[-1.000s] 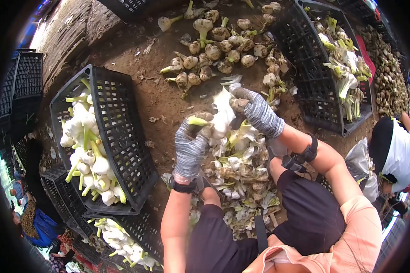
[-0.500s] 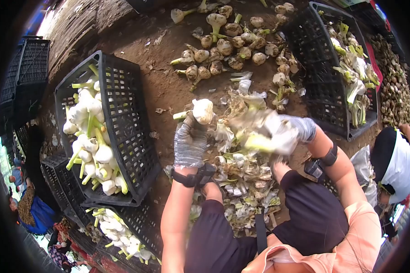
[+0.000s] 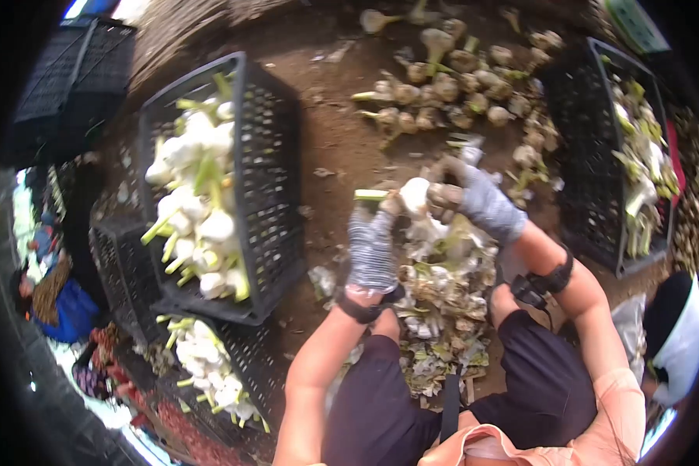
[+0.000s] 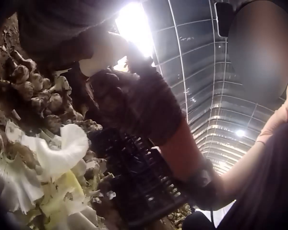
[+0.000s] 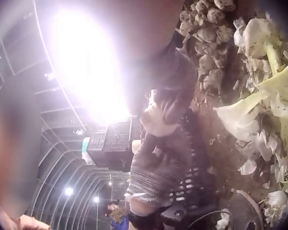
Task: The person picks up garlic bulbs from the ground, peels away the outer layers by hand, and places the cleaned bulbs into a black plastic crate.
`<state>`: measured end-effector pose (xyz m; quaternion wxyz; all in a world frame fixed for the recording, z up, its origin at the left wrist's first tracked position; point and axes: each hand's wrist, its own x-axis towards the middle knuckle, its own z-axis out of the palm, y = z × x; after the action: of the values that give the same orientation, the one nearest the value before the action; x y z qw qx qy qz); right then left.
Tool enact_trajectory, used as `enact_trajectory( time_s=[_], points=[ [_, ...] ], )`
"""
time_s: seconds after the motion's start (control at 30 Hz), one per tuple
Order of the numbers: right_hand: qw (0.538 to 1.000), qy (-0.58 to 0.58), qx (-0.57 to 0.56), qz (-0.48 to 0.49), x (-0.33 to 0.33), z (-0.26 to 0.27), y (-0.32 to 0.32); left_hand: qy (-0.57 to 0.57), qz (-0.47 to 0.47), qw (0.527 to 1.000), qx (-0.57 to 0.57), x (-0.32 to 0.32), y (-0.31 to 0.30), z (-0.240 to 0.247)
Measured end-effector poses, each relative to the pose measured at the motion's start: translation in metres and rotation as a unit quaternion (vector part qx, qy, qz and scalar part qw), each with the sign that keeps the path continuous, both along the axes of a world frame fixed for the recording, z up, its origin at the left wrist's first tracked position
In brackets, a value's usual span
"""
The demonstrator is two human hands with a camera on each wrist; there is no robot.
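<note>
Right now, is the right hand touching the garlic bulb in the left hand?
Touching. Head view: the right hand pinches the white garlic bulb that the left hand grips.

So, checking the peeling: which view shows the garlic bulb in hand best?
The head view: the garlic bulb sits clear and white between the left hand and right hand. Both wrist views show it as a pale, backlit patch among gloved fingers.
</note>
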<state>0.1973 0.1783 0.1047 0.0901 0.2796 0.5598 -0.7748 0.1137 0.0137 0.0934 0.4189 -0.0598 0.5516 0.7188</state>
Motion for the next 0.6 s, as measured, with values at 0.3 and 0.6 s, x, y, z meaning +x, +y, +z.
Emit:
enact_trajectory(
  time_s=[0.3,0.6],
  points=[
    [0.998,0.002,0.057,0.037,0.021,-0.045,0.033,-0.127,0.268,0.850,0.435,-0.127,-0.041,0.066],
    [0.862,-0.078,0.496,-0.067,-0.048,-0.064,0.141,-0.037,0.086,0.990,0.106,-0.078,-0.006,0.066]
  ],
)
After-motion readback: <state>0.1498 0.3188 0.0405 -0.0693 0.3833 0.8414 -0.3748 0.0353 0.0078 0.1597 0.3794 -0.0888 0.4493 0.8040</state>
